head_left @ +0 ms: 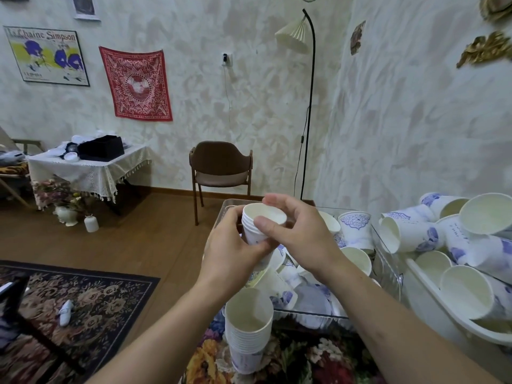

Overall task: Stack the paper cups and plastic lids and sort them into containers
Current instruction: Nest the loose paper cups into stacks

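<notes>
Both hands hold a small stack of white paper cups (256, 224) up in front of me. My left hand (235, 250) grips the stack's side from below. My right hand (299, 234) curls over its rim, thumb on the near edge. Below, a taller stack of cups (248, 328) stands upright on the flowered cloth. A clear plastic container (388, 270) behind the hands holds loose cups with blue prints and a few flat lids (313, 303). At the right a white tub (443, 306) is piled with more loose cups (410, 234).
A brown chair (221, 173) and a floor lamp (307, 106) stand by the far wall. A cloth-covered side table (91, 170) at the left carries a black box (101, 148) and white lids. Vases with flowers (66, 209) sit on the floor, with a patterned rug (83, 300) nearer.
</notes>
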